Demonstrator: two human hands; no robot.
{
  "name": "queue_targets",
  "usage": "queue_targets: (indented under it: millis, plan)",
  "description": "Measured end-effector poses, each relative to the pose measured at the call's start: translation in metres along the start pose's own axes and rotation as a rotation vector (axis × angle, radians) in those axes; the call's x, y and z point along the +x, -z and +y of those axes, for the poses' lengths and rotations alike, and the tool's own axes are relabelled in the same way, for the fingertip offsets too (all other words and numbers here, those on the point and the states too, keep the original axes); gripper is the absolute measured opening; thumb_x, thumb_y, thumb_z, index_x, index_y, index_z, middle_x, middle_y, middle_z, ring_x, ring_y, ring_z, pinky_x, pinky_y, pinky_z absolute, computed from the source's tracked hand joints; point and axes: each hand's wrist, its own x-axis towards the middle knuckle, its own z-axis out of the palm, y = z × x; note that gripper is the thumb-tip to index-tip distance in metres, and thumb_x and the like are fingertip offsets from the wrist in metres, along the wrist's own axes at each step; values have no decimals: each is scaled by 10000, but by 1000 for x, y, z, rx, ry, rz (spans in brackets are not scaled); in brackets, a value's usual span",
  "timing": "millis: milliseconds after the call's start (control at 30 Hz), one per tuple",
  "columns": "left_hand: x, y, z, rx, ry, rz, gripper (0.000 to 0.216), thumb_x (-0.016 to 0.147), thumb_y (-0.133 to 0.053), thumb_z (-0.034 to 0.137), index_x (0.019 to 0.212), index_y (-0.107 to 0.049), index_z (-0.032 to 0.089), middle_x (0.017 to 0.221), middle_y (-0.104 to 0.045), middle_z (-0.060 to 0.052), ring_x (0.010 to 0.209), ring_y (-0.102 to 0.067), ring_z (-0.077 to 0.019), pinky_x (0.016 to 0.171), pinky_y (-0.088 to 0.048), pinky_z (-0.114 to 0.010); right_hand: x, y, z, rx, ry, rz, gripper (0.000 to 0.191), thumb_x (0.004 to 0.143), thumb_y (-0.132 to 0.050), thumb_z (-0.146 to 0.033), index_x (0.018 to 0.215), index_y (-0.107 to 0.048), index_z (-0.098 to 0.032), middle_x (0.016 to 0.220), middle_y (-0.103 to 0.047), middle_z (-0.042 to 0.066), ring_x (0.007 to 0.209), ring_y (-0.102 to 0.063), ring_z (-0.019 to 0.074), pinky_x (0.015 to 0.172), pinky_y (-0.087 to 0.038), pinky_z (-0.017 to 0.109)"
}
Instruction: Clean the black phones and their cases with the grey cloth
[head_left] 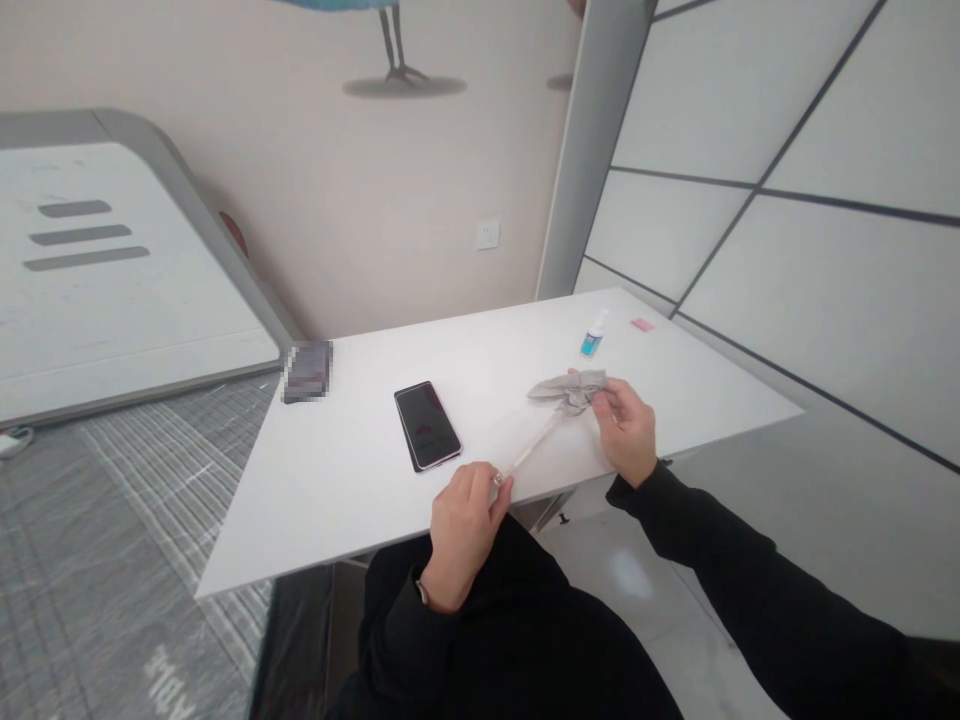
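Observation:
My left hand (465, 525) is closed near the front edge of the white table (360, 480), pinching the near end of a thin clear strip (534, 447) that looks like a transparent sheet seen edge-on. My right hand (626, 430) is closed on a crumpled grey cloth (570, 388), which is pressed around the strip's far end. A black phone (427, 425) lies flat, screen up, just left of the strip. Both arms wear black sleeves.
A small spray bottle with a blue label (593, 336) stands at the table's back right, beside a pink slip (642, 325). A blurred dark object (307, 371) sits at the back left. A grey-patterned bed (112, 540) lies left; walls stand behind and right.

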Motion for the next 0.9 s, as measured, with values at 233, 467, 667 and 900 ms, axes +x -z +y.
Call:
queue_targets:
  millis: [233,467,667,900]
  plan:
    - [-4,-6,0,-19,73,48,191,1053,-439,339,998,-568,209,766,-706,8,648,-671,-139,590,-455,-238,18,5,-15,-133,214,289,224,1009,-514,-306,1107,-671,-178,1068,-778,112,934,-763,255,822,-620,400]
    - [-4,-7,-1,-49,23,21,110,1016,-520,247,981,-615,204,789,-720,-6,685,-679,-149,627,-484,-249,-18,-17,-36,-217,478,-409,382,1020,-443,-173,1377,-579,-167,1307,-699,122,1300,-609,254,1075,-538,437]
    - [-9,-10,-7,-56,4,73,205,960,-474,129,827,-620,186,699,-667,-30,608,-635,-159,567,-482,-263,-57,-38,-64,-126,686,-585,437,1008,-466,-160,1443,-510,-145,1354,-665,120,1432,-464,253,1168,-442,495]
    - [-4,-7,0,-46,40,20,168,1019,-511,252,903,-623,204,754,-709,-5,666,-666,-152,599,-465,-259,-8,-23,-16,-406,466,-562,470,1015,-477,-349,1428,-472,-125,1375,-604,206,1374,-508,346,1146,-394,629]
